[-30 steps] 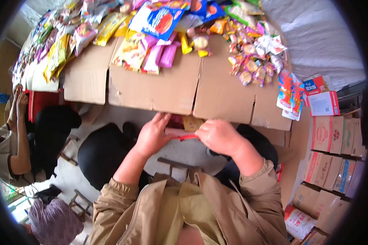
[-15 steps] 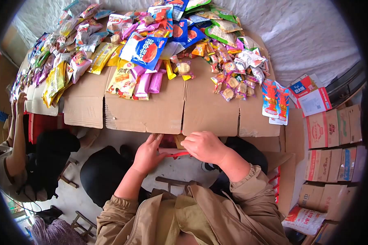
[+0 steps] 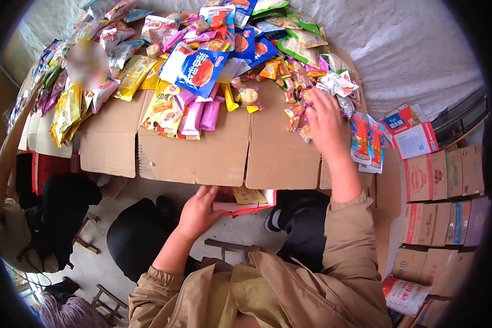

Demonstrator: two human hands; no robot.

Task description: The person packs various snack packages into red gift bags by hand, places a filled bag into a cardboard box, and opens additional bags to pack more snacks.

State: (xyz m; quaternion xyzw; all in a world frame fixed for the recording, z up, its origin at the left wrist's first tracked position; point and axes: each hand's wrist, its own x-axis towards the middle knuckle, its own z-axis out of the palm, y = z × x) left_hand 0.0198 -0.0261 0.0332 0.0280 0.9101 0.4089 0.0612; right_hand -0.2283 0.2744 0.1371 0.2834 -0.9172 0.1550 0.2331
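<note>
My left hand (image 3: 198, 212) rests at the near edge of the cardboard-covered table (image 3: 197, 161), its fingers spread beside a red-edged box (image 3: 246, 206) partly hidden under the edge. A yellow packet (image 3: 250, 195) lies inside that box. My right hand (image 3: 327, 121) reaches over the small wrapped sweets (image 3: 296, 112) at the right of the table, and its fingertips touch or hover at the pile; what they hold, if anything, is hidden. Two red and blue packets (image 3: 368, 143) lie just right of it. Blue packets (image 3: 197, 68) and purple packets (image 3: 201, 116) lie further left.
Another person's arm (image 3: 11, 142) reaches over the snack pile at the far left. Stacked cartons (image 3: 440, 175) stand at the right, with a flattened red and white box (image 3: 415, 134) behind them. A wooden stool (image 3: 224, 245) is on the floor below.
My right hand has left the red-edged box and moved up and right to the wrapped sweets. My left hand stays at the box. The other person's arm has reached further over the table.
</note>
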